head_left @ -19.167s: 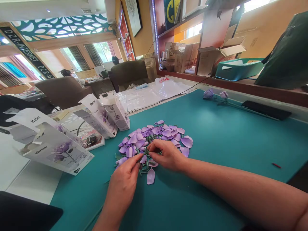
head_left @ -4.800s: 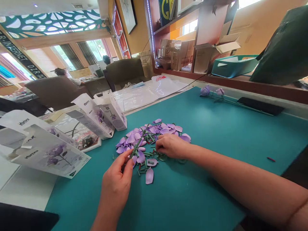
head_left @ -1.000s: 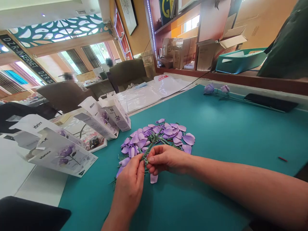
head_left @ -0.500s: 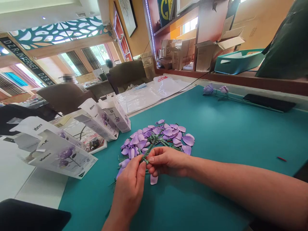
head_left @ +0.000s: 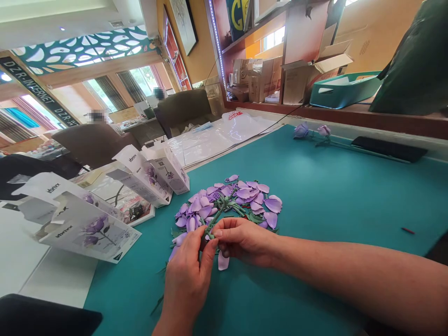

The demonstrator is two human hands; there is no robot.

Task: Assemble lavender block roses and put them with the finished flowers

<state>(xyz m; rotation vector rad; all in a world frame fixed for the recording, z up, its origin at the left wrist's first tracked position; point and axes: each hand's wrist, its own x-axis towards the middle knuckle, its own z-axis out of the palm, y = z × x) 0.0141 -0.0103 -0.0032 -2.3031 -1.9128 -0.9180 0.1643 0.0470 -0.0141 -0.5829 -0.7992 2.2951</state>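
A green plastic flower stem [head_left: 219, 215] slants up from between my hands toward the far side of a heap of purple petals [head_left: 196, 207]. My left hand [head_left: 191, 266] is closed around its near end, thumb and fingers pinching. Right beside it, my right hand [head_left: 238, 238] pinches the same end with thumb and forefinger. The small part between the fingertips is mostly hidden. A single pale petal [head_left: 223, 261] lies just below my right hand. More green pieces show among the petals.
White flower-kit boxes [head_left: 94, 228] stand open on the left. Two finished-looking purple roses [head_left: 301, 130] lie at the back, close to a black case [head_left: 388, 148]. A small dark red stick [head_left: 408, 230] rests on the green mat [head_left: 332, 200] at right. A black object [head_left: 45, 315] fills the lower left corner.
My fingers have shifted slightly at the stem's near end, and the right-hand fingers are curled a little differently. The camera view has moved slightly; the petals and boxes stay put.
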